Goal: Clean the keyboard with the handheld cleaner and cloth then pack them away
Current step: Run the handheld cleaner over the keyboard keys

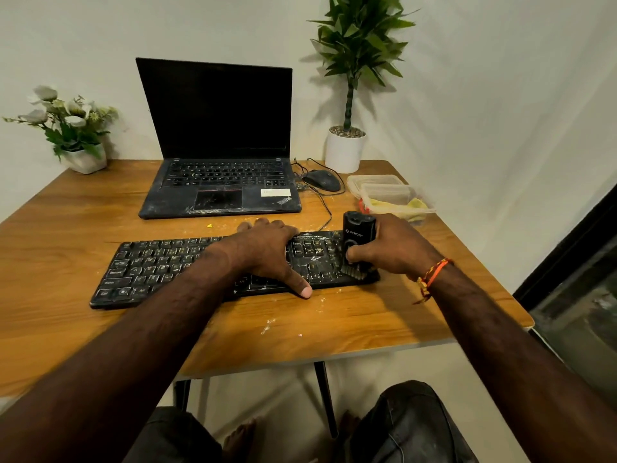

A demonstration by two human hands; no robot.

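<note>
A dusty black keyboard [160,269] lies across the front of the wooden table [66,222]. My left hand [267,248] spans the keyboard's middle, fingers over its far edge and thumb at its near edge. My right hand [394,245] grips a black handheld cleaner [359,228] standing upright with its brush on the keyboard's right end. A yellow cloth [415,205] lies in a clear plastic container [384,192] just behind the cleaner.
An open black laptop [220,188] stands behind the keyboard, with a wired mouse [322,180] to its right. A potted plant [345,148] is at the back right, a flower pot [83,158] at the back left. Crumbs dot the table front.
</note>
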